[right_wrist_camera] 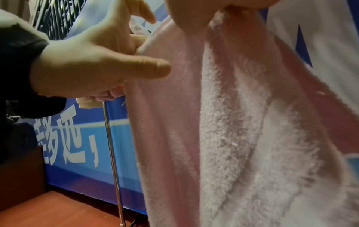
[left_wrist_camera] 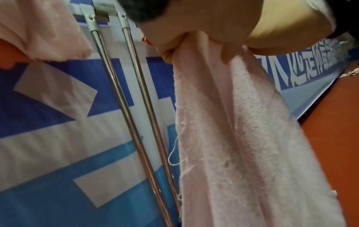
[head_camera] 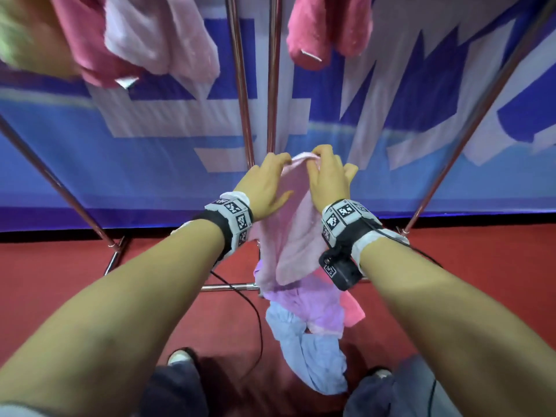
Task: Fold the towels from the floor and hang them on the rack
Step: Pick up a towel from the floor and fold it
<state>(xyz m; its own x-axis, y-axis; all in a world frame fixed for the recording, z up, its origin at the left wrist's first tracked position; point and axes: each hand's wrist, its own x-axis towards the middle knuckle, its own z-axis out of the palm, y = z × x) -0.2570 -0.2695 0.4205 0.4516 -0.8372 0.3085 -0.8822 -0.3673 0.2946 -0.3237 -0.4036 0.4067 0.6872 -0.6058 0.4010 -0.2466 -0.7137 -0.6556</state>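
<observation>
A light pink towel [head_camera: 293, 236] hangs lengthwise in front of me, its lower end reaching a pile on the red floor. My left hand [head_camera: 279, 167] and right hand [head_camera: 319, 159] grip its top edge close together, fingers curled over the fabric. In the right wrist view my right hand [right_wrist_camera: 223, 10] bunches the towel [right_wrist_camera: 242, 122] at the top, while the left hand [right_wrist_camera: 136, 50] holds its left edge with the thumb stretched out. The left wrist view shows the towel [left_wrist_camera: 242, 138] gathered under curled fingers [left_wrist_camera: 169, 50]. The rack's two centre poles [head_camera: 272, 85] rise just behind.
On the floor lie a lavender towel [head_camera: 313, 308], a blue towel [head_camera: 313, 359] and a pink one [head_camera: 353, 311]. Dark pink [head_camera: 78, 40], pale pink [head_camera: 156, 34] and pink [head_camera: 328, 28] towels hang on the rack. Slanted rack legs [head_camera: 469, 121], a cable [head_camera: 255, 311] and a blue banner [head_camera: 120, 164] surround me.
</observation>
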